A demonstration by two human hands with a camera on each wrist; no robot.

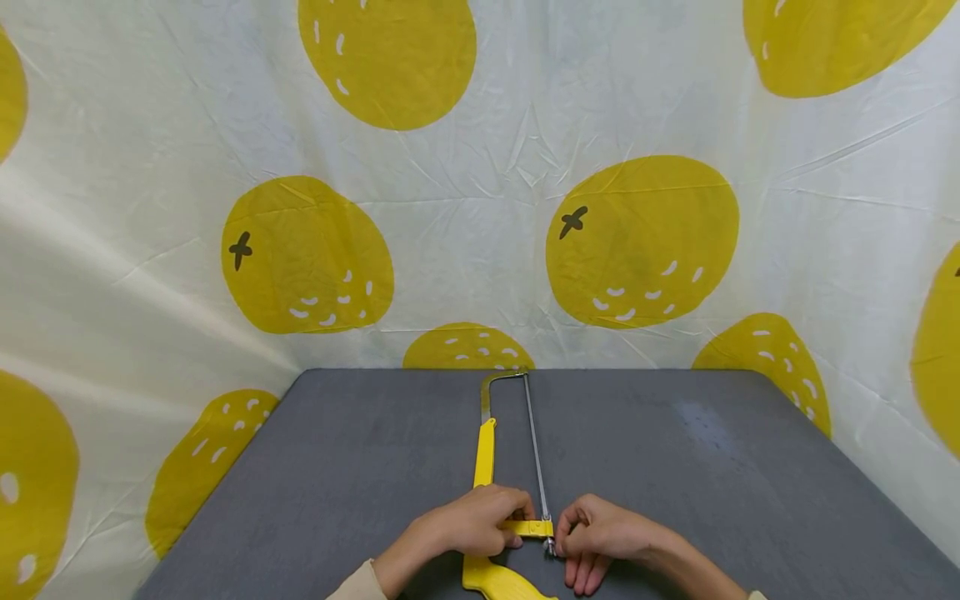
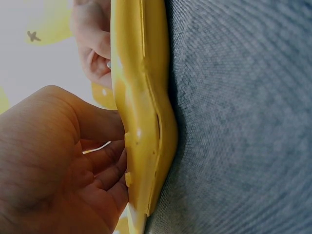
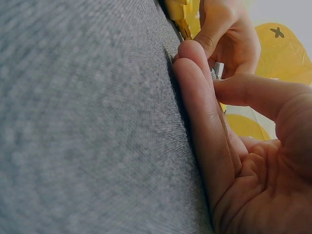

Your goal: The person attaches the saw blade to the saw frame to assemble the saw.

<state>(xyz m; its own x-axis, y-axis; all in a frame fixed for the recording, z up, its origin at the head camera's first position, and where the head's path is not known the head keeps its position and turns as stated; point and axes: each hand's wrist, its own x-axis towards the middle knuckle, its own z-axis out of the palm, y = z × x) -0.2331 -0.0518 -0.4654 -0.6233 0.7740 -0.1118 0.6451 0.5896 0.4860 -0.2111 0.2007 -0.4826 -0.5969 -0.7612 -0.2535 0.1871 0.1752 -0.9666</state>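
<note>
A hacksaw (image 1: 484,454) with a yellow frame and handle lies on the grey table, its metal front bow pointing to the far edge. Its thin blade (image 1: 536,446) runs along the right side. My left hand (image 1: 480,518) grips the yellow frame where the short arm meets the blade's near end. In the left wrist view the yellow handle (image 2: 146,122) hides some of those fingertips. At the tensioning screw, my right hand (image 1: 609,535) pinches the small metal wing nut (image 3: 219,69) with thumb and forefinger. Its other fingers (image 3: 204,112) stretch out low along the tabletop.
The grey table (image 1: 360,450) reaches back to a hanging white cloth (image 1: 480,250) printed with large yellow fruit. Cloth also hangs at both sides. A pale smudge (image 1: 705,425) marks the tabletop at the right.
</note>
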